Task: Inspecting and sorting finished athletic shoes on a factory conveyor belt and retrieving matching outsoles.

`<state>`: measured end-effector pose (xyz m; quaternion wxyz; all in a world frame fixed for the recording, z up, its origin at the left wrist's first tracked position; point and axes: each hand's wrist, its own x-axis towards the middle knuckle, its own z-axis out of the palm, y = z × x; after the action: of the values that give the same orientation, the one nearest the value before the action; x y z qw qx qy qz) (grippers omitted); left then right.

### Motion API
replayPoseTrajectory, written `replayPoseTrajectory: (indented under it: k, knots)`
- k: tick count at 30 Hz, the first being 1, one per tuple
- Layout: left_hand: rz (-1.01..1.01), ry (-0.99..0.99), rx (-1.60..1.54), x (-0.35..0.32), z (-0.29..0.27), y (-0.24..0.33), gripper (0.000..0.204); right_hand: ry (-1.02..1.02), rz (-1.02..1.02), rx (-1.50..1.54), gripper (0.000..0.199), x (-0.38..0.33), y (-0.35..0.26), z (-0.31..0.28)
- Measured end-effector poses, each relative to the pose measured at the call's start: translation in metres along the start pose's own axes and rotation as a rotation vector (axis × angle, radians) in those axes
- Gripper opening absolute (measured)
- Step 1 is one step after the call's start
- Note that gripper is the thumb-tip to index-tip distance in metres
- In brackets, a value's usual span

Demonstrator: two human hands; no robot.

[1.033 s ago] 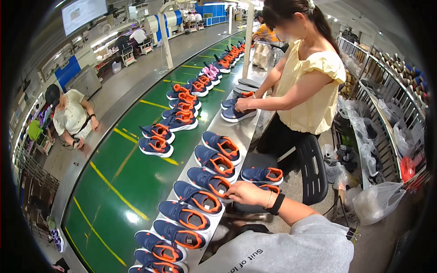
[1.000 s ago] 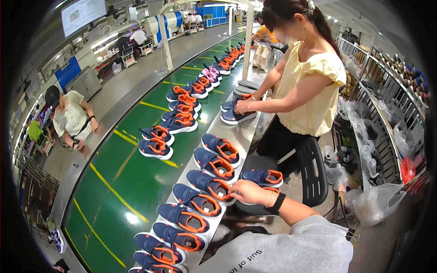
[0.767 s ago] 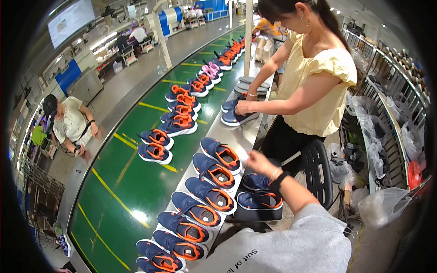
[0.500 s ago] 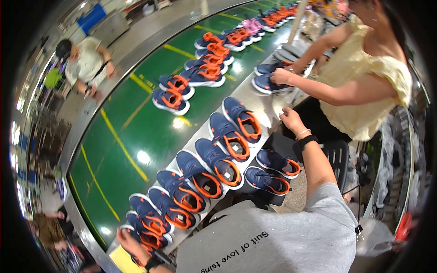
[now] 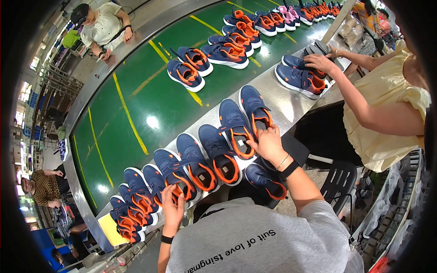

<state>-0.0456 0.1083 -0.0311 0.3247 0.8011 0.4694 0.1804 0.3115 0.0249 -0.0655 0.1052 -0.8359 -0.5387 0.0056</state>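
A slanting row of navy sports shoes with orange linings (image 5: pixel 210 142) stands on the metal ledge in front of me. At its right end, my right hand (image 5: pixel 269 146) has its fingers curled over the heel opening of the last shoe (image 5: pixel 251 101). My left hand (image 5: pixel 173 207) is raised, thumb and fingers apart, at the heel of a strapped shoe (image 5: pixel 167 162) further left. It seems to hold nothing; whether it touches that heel I cannot tell. Below my right wrist another navy shoe (image 5: pixel 264 178) rests on a dark surface, partly hidden by my forearm.
Behind the row lies a green belt (image 5: pixel 136 113) with yellow lines and more shoes (image 5: pixel 185 75). On the right, a co-worker's hands (image 5: pixel 321 63) are at a shoe pair (image 5: pixel 298 81) and grey pieces. A black chair (image 5: pixel 339 182) stands at my right; yellow paper (image 5: pixel 111 230) lies left.
My right hand has come in from the bare ledge onto the end shoe's heel. My left hand has left the row's near end for its middle. The view has shifted.
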Motion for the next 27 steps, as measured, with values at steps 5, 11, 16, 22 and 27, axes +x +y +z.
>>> replayPoseTrajectory:
  k: [5, 11, 16, 22, 27]
  knots:
    - [-0.011, -0.011, 0.042, -0.008, 0.010, -0.010, 0.036, -0.189, 0.026, 0.169, 0.042, 0.000, 0.014, -0.004]
    - [0.050, -0.005, 0.044, -0.001, 0.015, -0.013, 0.034, -0.295, 0.220, 0.092, 0.045, 0.011, 0.004, 0.002]
    - [0.076, 0.185, 0.101, -0.011, -0.017, -0.033, 0.023, -0.177, 0.172, -0.025, 0.032, 0.012, -0.015, 0.000]
    - [-0.171, 0.513, 0.293, -0.034, -0.067, -0.086, 0.029, -0.046, -0.271, 0.302, 0.025, -0.016, -0.095, -0.048]
    - [-0.284, 0.324, 0.173, -0.039, -0.076, -0.131, 0.031, -0.418, -0.817, 0.451, 0.041, -0.033, -0.186, -0.013]
